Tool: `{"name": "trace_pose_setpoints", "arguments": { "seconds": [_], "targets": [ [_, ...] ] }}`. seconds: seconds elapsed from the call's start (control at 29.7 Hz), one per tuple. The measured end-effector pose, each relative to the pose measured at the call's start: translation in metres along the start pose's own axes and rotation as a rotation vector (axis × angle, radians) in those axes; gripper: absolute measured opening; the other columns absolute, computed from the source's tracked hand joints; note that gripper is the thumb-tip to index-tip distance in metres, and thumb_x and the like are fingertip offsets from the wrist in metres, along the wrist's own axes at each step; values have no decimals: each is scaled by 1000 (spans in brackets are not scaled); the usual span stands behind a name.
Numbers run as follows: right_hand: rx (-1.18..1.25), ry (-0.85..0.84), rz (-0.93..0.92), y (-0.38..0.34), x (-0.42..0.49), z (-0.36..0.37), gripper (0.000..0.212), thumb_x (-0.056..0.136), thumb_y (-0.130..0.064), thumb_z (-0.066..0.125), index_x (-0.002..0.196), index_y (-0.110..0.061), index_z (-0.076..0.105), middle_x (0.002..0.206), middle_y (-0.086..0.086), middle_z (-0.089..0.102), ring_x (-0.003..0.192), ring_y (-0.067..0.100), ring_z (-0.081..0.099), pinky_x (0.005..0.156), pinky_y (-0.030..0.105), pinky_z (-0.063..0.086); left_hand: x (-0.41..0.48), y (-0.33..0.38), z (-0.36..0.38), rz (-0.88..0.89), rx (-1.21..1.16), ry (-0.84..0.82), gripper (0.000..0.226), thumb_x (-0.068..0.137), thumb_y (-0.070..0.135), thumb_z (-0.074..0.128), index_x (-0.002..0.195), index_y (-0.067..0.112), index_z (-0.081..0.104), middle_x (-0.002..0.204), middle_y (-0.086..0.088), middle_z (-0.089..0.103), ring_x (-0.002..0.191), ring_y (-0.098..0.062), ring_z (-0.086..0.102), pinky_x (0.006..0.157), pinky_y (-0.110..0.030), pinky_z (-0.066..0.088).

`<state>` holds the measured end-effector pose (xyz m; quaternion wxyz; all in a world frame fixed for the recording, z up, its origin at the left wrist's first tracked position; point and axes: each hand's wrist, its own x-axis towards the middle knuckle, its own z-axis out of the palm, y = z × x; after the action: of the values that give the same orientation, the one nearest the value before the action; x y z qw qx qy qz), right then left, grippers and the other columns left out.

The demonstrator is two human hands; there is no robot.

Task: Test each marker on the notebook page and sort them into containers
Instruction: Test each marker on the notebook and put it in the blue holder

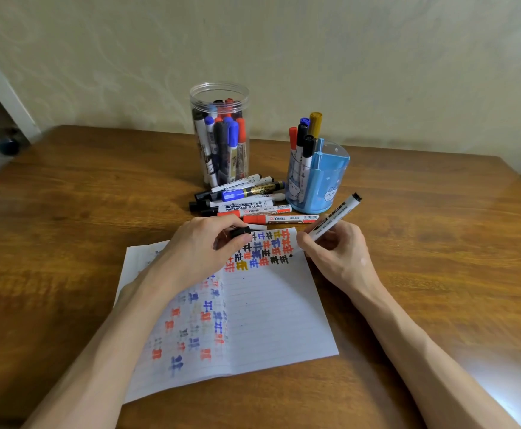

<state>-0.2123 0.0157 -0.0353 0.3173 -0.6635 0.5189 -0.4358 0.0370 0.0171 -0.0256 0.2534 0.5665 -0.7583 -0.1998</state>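
One wooden table (67,212) carries everything. Open lined notebook (268,320) lies at centre; the top of its right page is filled with rows of red, blue, black and yellow test marks. Clear jar (244,97) stands behind it, packed with markers. Blue pen holder (330,178) to the jar's right holds five upright. Loose markers (247,202) lie piled between jar and notebook. Left hand (197,246) rests on the notebook's upper part, fingers curled, pinching a black cap (240,232). Right hand (333,252), beside the page edge, grips a white-barrelled marker (336,213), tilted, tip down at the end of the lowest row.
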Motion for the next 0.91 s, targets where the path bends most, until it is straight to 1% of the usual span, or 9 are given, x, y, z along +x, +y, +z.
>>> {"name": "trace_pose_setpoints", "arguments": {
  "seconds": [0.1,0.24,0.3,0.4,0.57,0.64,0.71,0.77,0.91],
  "targets": [
    [-12,-3,-4,3,1,0,9,94,-21,75,87,-25,71,92,-17,77,86,1,76,73,22,63,0,0,0,-1,0,-2,35,95,48,61,127,35,64,119,17,67,96,2,62,73,-12,50],
    [-56,12,-29,2,0,0,13,93,-20,76,84,-22,68,84,-15,75,80,1,74,65,17,59,0,-1,0,-8,10,-6,35,95,48,61,127,35,64,120,15,68,97,0,62,70,-12,49],
    [-70,42,-26,3,0,0,14,91,-19,76,81,-21,67,79,-12,74,76,5,73,62,22,60,0,-1,0,-10,15,-6,34,95,48,61,127,36,64,119,16,67,97,0,61,70,-12,48],
    [-58,57,-7,5,1,0,12,91,-20,75,81,-20,68,82,-6,76,78,11,75,67,31,64,0,-1,0,-7,21,-3,35,95,49,60,127,36,64,120,15,68,97,0,61,71,-11,47],
    [7,6,-22,1,0,0,19,93,-16,75,82,-29,68,86,-19,75,84,-1,75,69,18,60,0,-2,1,-8,28,-8,34,95,48,61,127,35,64,122,13,69,98,0,61,70,-11,48],
    [-15,-10,-22,0,0,1,16,93,-17,76,83,-27,69,87,-20,74,84,-2,75,69,17,60,0,-1,0,-7,29,-4,34,95,48,61,127,36,64,122,14,68,98,1,60,70,-11,47],
    [-47,-11,-27,1,-1,1,10,92,-18,76,84,-20,71,88,-17,75,82,-1,75,68,19,61,1,-1,0,-9,27,-7,34,95,48,61,127,35,63,121,14,68,97,2,60,70,-11,48],
    [-57,15,-34,2,-1,1,12,91,-17,76,82,-19,69,83,-13,74,78,2,74,66,21,61,0,0,0,-9,23,-8,34,95,49,61,127,35,63,121,14,68,97,2,61,71,-11,49],
    [-36,57,-4,6,0,-1,11,90,-18,75,81,-17,69,84,-5,77,79,11,76,70,32,65,0,-1,0,-8,26,-6,34,96,48,61,127,35,64,121,14,68,97,0,61,70,-12,48]
  ]
}}
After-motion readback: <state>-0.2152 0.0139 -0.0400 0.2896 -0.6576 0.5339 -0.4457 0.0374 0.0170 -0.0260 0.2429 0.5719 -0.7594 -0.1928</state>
